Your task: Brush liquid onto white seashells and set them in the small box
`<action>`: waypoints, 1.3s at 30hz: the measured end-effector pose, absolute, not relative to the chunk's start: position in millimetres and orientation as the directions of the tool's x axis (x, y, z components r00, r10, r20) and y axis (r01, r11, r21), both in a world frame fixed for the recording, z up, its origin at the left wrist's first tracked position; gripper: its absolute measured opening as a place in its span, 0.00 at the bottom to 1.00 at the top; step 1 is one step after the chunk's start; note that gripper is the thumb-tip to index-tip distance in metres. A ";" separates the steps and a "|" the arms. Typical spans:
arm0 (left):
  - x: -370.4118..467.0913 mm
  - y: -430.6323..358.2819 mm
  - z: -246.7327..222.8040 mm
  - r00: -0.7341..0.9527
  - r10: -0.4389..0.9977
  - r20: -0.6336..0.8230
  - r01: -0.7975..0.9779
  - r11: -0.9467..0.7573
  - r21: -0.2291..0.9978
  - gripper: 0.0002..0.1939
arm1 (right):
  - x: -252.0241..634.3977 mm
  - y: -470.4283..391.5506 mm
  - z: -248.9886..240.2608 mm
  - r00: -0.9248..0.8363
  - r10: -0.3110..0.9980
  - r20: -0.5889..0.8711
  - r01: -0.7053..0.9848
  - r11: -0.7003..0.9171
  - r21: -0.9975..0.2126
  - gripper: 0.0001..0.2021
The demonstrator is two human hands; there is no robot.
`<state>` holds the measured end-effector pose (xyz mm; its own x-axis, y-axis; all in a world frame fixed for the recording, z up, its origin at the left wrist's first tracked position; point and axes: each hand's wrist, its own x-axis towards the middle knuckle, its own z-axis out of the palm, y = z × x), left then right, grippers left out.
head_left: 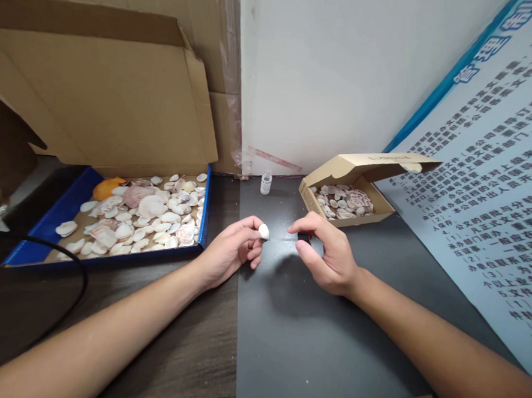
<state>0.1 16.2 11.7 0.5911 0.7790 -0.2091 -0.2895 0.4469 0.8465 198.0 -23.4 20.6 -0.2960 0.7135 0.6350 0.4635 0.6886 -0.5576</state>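
Thumb and fingers of my left hand (231,248) pinch a small white seashell (264,231) above the dark sheet. Just to the right, my right hand (328,254) is closed round the black end (304,237) of a slim tool. Its thin, pale shaft (284,240) points left, and the tip is at or very near the shell's lower edge; contact cannot be made out. What kind of tool it is does not show clearly. Behind the hands a small clear bottle (266,183) with a white label stands upright.
On the left, a blue-edged cardboard box (206,204) lies open, full of many shells. A smaller cardboard box (382,217) with a half-raised lid holds shells at back right. A black cable (84,278) crosses the left side. A printed poster (488,176) stands along the right.
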 end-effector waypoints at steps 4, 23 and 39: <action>0.2 17.1 11.7 0.588 0.782 -0.207 -0.289 0.442 0.849 0.04 | 197.4 -22.1 18.9 -0.268 0.749 0.606 0.503 0.645 -0.575 0.08; -0.1 15.4 12.4 0.587 0.781 -0.212 -0.284 0.444 0.850 0.05 | 198.4 -22.3 18.1 -0.279 0.744 0.607 0.485 0.654 -0.580 0.07; 0.3 16.6 12.8 0.587 0.780 -0.216 -0.284 0.449 0.847 0.05 | 198.1 -22.0 17.0 -0.266 0.738 0.620 0.486 0.658 -0.575 0.07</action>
<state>0.3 16.6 12.8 0.5875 0.7800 -0.2157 -0.2845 0.4485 0.8473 198.1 -22.0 17.0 -0.2664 0.7383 0.6196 0.4857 0.6581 -0.5753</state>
